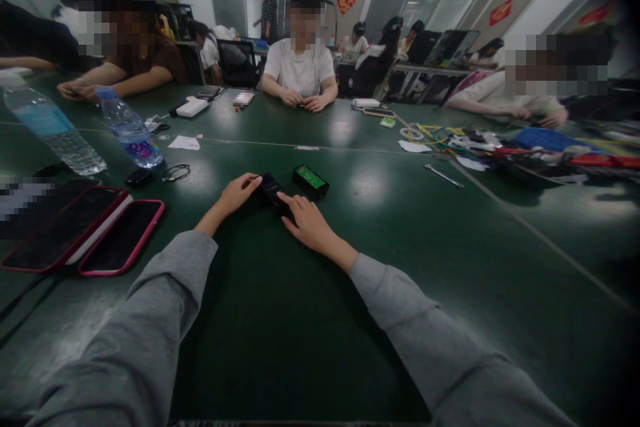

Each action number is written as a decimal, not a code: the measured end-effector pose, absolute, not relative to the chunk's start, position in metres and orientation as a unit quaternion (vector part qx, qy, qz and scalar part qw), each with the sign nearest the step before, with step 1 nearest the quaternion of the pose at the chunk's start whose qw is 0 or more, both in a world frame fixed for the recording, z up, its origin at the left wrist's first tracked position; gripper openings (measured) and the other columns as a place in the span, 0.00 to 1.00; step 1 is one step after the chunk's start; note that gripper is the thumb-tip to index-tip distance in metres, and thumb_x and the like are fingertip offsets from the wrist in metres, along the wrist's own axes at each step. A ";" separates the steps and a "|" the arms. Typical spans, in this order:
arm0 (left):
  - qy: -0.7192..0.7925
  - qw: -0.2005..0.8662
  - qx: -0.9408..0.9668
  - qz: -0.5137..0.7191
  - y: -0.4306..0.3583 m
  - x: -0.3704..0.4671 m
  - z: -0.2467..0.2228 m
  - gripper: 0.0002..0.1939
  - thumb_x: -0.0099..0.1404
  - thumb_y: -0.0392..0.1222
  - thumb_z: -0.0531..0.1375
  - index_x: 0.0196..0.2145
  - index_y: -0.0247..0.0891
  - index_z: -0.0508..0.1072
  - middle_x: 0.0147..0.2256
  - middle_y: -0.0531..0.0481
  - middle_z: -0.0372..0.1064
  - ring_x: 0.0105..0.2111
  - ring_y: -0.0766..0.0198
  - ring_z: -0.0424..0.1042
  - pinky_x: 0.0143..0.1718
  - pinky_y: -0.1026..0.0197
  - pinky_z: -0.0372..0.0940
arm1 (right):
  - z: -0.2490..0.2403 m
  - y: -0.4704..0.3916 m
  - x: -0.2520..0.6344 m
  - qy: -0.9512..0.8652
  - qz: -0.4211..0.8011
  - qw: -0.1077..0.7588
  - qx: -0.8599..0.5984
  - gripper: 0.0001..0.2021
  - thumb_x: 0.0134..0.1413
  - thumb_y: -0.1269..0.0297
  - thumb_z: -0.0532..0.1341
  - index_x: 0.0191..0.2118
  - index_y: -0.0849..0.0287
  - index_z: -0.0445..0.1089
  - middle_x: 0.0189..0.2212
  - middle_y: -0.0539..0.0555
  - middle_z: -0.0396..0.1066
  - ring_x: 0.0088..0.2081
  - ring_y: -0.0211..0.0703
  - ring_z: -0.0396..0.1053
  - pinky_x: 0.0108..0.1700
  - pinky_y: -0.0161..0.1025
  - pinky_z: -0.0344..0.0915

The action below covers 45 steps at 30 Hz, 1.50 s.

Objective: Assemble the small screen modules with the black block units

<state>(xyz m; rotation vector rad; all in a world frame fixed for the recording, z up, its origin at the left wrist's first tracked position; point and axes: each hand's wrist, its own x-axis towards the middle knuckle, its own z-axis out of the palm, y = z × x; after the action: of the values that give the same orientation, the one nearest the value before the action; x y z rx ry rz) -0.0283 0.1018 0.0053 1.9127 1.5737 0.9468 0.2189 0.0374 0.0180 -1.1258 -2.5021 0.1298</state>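
Grey sleeves nearest, both hands at dark device

Grey sleeves reach fwd over the green table to a dark handheld device, flat or nearly so, btwn the two hands' fingers. L hand: fingers slightly bent, tips at device's far L end; can't tell if thumb grips underneath. R hand: fingers part-open, loosely spread, index tip on device face, thumb lower, nothing clasped. Black box w/ green top just beyond R fingertips, near device. L of L fingers: thin looped cable, pink-rimmed slab, prob. a phone, & blue-capped bottle. Well R of R fingers: metal tool.
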 end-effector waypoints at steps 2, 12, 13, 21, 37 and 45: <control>0.575 0.242 0.701 0.344 0.101 -0.028 0.006 0.26 0.66 0.62 0.49 0.48 0.42 0.72 0.43 0.46 0.74 0.42 0.56 0.72 0.48 0.52 0.64 | 0.019 0.037 0.219 -0.893 0.047 0.196 -0.402 0.29 0.65 0.61 0.53 0.68 0.54 0.44 0.52 0.60 0.63 0.48 0.52 0.64 0.48 0.51 0.65; 0.573 0.245 0.699 0.350 0.103 -0.028 0.003 0.26 0.66 0.62 0.49 0.47 0.41 0.73 0.42 0.46 0.74 0.41 0.58 0.72 0.48 0.54 0.64 | 0.019 0.037 0.217 -0.896 0.031 0.192 -0.400 0.29 0.64 0.63 0.53 0.67 0.56 0.45 0.50 0.60 0.64 0.48 0.53 0.63 0.47 0.51 0.65; 0.573 0.245 0.700 0.349 0.104 -0.028 0.003 0.26 0.66 0.62 0.49 0.47 0.41 0.73 0.42 0.46 0.74 0.41 0.58 0.72 0.47 0.54 0.64 | 0.019 0.037 0.217 -0.896 0.031 0.192 -0.400 0.29 0.64 0.63 0.53 0.67 0.56 0.45 0.50 0.60 0.64 0.48 0.53 0.63 0.47 0.51 0.65; 0.574 0.239 0.703 0.346 0.102 -0.029 0.004 0.27 0.66 0.62 0.48 0.48 0.42 0.72 0.43 0.46 0.74 0.43 0.57 0.71 0.48 0.52 0.64 | 0.018 0.037 0.219 -0.894 0.043 0.200 -0.399 0.29 0.65 0.62 0.53 0.68 0.55 0.44 0.51 0.60 0.64 0.47 0.51 0.64 0.46 0.50 0.66; 0.577 0.241 0.699 0.347 0.104 -0.029 0.003 0.26 0.66 0.62 0.49 0.48 0.42 0.72 0.43 0.46 0.74 0.42 0.57 0.72 0.49 0.52 0.64 | 0.019 0.037 0.218 -0.895 0.039 0.193 -0.401 0.29 0.64 0.62 0.53 0.68 0.55 0.44 0.51 0.60 0.64 0.48 0.52 0.64 0.47 0.50 0.65; 0.578 0.244 0.696 0.349 0.106 -0.029 0.001 0.25 0.66 0.62 0.49 0.48 0.43 0.73 0.43 0.47 0.74 0.43 0.56 0.72 0.48 0.52 0.64 | 0.017 0.037 0.218 -0.895 0.033 0.196 -0.400 0.29 0.64 0.62 0.53 0.68 0.55 0.44 0.51 0.60 0.63 0.48 0.53 0.64 0.46 0.51 0.65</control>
<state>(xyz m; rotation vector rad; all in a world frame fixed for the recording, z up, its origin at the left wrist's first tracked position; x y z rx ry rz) -0.0294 0.1055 0.0006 1.9008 1.5800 0.9532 0.2180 0.0374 0.0168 -1.1206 -2.5064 0.0916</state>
